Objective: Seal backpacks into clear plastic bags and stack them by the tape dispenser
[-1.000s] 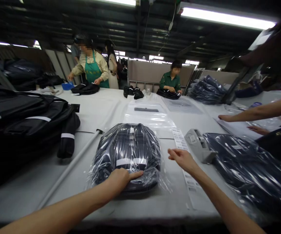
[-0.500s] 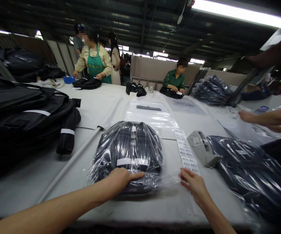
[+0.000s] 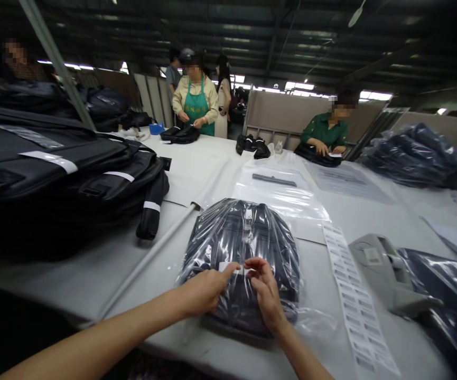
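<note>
A dark backpack [image 3: 270,232] lies on the table inside a clear plastic bag [image 3: 202,232], with a white band around its front. My left hand [image 3: 208,287] rests on the bag's lower middle, one digit stretched along the white band and the other fingers curled. Just to its right, my right hand [image 3: 266,293] hovers over or touches the film, its fingers curved and apart. Nothing shows clearly between them. To the right lie a strip of printed barcode labels [image 3: 351,285] and a grey tape dispenser [image 3: 389,274].
Black bags with white bands [image 3: 65,184] are piled at left, beside a long white rod [image 3: 149,258]. Flat clear bags [image 3: 279,192] lie beyond the backpack. Wrapped dark bags [image 3: 450,285] are at right. Co-workers handle bags across the table, one in a green apron [image 3: 197,105].
My right hand has moved left from the label strip to beside my left hand on the wrapped backpack. The camera view has swung left. The co-worker's arms at right have left the view.
</note>
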Tool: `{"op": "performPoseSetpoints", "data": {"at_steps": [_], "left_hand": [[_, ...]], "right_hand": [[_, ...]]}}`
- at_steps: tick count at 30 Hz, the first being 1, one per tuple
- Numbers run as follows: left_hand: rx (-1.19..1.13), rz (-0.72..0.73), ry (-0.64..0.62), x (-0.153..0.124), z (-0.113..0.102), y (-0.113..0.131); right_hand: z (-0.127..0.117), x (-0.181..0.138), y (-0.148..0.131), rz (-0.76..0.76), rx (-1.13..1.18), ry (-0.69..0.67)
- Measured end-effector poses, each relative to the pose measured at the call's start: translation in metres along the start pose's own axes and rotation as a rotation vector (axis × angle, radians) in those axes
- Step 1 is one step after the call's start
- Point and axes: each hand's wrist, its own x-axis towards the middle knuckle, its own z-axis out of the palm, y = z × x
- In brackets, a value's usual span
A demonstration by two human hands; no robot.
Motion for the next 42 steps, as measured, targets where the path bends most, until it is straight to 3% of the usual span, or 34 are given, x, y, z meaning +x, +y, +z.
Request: {"op": "performPoseSetpoints", "data": {"at_steps": [4,7,14,17,20,22,25,28,31,34,36,40,42], "left_hand": [[-0.442,-0.036,0.04,-0.014,-0.015,-0.004],[-0.554,0.013,0.031,-0.018,-0.02,-0.003],[-0.567,0.021,0.066,-0.019,-0.016,-0.002],[-0.567,0.001,0.083,-0.026,-0.025,0.0],[-0.502,-0.017,0.205,-0.06,-0.041,-0.013],[-0.314,-0.016,0.3,-0.096,-0.042,-0.032],[0.149,0.04,0.322,-0.145,-0.021,-0.062],[0.447,0.168,0.488,-0.156,0.016,-0.077],[0.473,0.304,0.71,-0.135,0.038,-0.071],[0.229,0.402,0.747,-0.114,0.035,-0.056],[-0.135,0.224,0.787,-0.11,0.029,-0.049],[-0.795,-0.412,0.909,-0.111,0.039,-0.057],[-1.038,-0.545,0.95,-0.11,0.051,-0.066]], "right_hand": [[-0.003,-0.004,-0.013,-0.031,-0.308,-0.336],[0.002,-0.002,-0.018,-0.078,-0.574,-0.461],[0.006,-0.002,-0.019,-0.217,-0.593,-0.504],[0.007,-0.005,-0.02,-0.244,-0.615,-0.502],[0.006,-0.007,-0.018,-0.259,-0.636,-0.48],[0.005,-0.007,-0.016,-0.262,-0.63,-0.474],[0.004,-0.007,-0.012,-0.255,-0.617,-0.47],[0.004,-0.007,-0.01,-0.247,-0.607,-0.457],[0.005,-0.007,-0.011,-0.243,-0.605,-0.451],[0.005,-0.006,-0.012,-0.22,-0.605,-0.457],[0.004,-0.006,-0.014,-0.183,-0.594,-0.445],[0.004,-0.006,-0.016,-0.063,-0.601,-0.35],[0.006,-0.005,-0.015,-0.017,-0.626,-0.343]]}}
